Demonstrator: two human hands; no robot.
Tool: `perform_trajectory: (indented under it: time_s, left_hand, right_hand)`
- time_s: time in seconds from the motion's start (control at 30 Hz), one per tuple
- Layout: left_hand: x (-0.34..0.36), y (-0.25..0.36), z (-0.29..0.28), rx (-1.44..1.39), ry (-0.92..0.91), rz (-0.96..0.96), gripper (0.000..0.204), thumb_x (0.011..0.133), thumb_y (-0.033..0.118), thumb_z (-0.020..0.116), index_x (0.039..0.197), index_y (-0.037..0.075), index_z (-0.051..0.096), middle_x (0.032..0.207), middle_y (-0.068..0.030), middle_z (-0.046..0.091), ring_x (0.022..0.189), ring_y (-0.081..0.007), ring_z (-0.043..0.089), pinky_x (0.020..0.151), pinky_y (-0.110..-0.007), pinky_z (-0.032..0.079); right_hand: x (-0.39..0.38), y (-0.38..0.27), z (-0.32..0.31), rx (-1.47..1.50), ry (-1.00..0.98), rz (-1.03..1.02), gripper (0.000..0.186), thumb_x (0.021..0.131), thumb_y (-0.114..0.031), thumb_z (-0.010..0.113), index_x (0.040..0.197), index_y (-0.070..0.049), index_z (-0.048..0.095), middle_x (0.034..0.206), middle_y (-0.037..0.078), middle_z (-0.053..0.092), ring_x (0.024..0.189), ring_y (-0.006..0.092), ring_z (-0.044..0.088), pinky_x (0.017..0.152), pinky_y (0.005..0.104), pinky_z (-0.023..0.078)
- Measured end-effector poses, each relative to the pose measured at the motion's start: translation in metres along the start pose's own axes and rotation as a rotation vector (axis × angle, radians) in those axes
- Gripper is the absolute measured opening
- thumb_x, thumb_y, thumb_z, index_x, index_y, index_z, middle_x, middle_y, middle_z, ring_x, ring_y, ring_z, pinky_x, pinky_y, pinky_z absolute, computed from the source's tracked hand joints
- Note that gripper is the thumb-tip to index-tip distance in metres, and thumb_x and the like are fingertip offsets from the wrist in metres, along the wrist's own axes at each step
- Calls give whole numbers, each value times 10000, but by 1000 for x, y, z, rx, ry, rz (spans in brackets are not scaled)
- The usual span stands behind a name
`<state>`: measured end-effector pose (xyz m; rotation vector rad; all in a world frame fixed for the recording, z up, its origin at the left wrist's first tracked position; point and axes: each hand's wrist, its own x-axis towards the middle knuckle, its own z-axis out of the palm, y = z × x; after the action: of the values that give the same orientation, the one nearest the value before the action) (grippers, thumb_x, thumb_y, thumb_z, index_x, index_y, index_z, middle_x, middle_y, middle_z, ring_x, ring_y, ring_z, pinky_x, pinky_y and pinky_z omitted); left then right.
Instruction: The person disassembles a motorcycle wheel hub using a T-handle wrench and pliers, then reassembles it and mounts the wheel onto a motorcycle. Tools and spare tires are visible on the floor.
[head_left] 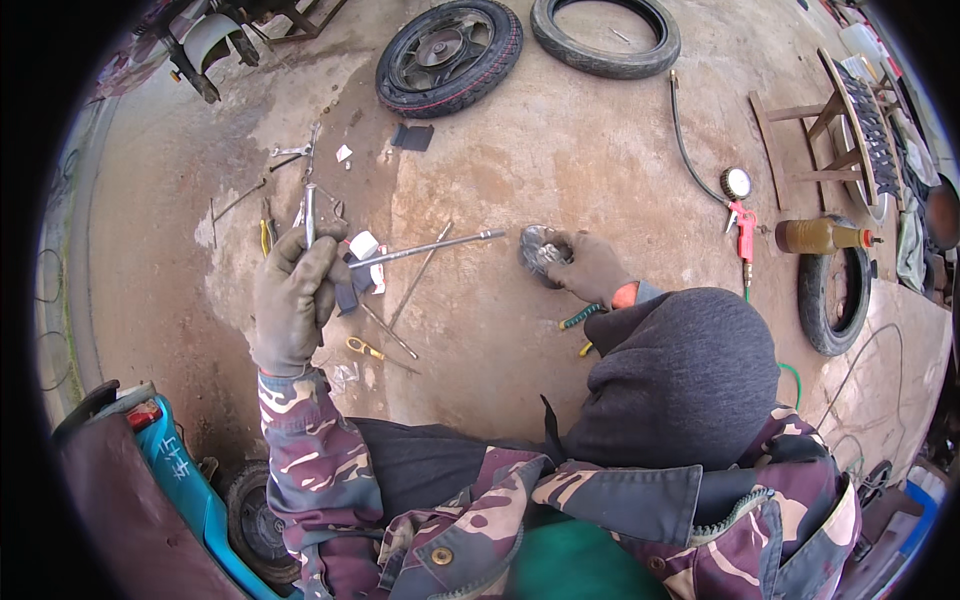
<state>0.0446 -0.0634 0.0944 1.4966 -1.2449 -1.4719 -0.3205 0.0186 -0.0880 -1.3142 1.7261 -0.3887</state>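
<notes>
My gloved left hand, at centre-left, is closed around metal tools: a short upright rod and a long bar pointing right, with a socket-like end. My gloved right hand grips a dark, shiny, rounded object at the centre; I cannot make out what it is. Around my left hand on the concrete lie yellow-handled pliers, another long rod, a yellow-handled tool and small white items. Green-handled tools lie below my right hand, partly hidden by dark cloth.
A wheel and loose tyres lie at the top, another tyre at right. A pressure gauge with hose, amber bottle and wooden frame are to the right. A teal vehicle panel stands lower left.
</notes>
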Motion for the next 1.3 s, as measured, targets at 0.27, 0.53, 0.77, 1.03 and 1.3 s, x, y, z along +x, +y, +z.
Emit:
perform_trajectory:
  time_s: [0.27, 0.53, 0.77, 1.03, 1.3]
  left_hand:
    - [-20, -11, -1, -95, 23, -76, 313, 1087, 227, 646, 1257, -34, 672, 729, -25, 633, 415, -30, 362, 386, -209, 248]
    - [-13, -32, 5, -166, 10, -125, 282, 1118, 202, 596, 1263, -32, 656, 729, -6, 577, 432, -30, 344, 389, -207, 251]
    - [-10, -40, 11, -201, -10, -149, 281, 1106, 206, 619, 1261, -25, 655, 755, -6, 602, 448, -29, 362, 397, -204, 258]
    - [-10, -47, 9, -249, -10, -187, 287, 1097, 216, 631, 1268, -14, 641, 793, -6, 628, 453, -27, 353, 402, -198, 261]
    - [-5, -70, -3, -510, 8, -405, 356, 1093, 247, 632, 1332, -17, 628, 966, -60, 705, 541, -37, 417, 446, -213, 318]
  right_hand:
    - [-1, -6, 8, 86, -21, 97, 583, 856, -304, 764, 1337, 15, 688, 1078, 227, 782, 1009, 359, 767, 928, 448, 580]
    - [-1, 5, 22, 114, 45, 97, 577, 878, -324, 785, 1333, 10, 669, 1063, 221, 768, 991, 347, 760, 893, 441, 581]
    - [-4, 5, 26, 237, 8, 125, 554, 917, -340, 804, 1342, -12, 664, 1058, 188, 775, 984, 307, 757, 888, 414, 583]
    - [-5, -1, 23, 204, 15, 150, 533, 910, -313, 804, 1322, -3, 673, 1042, 170, 774, 959, 280, 755, 875, 397, 585]
    - [-7, 2, 23, 272, 49, 143, 548, 894, -316, 807, 1317, 7, 674, 1038, 176, 775, 962, 294, 758, 878, 400, 585]
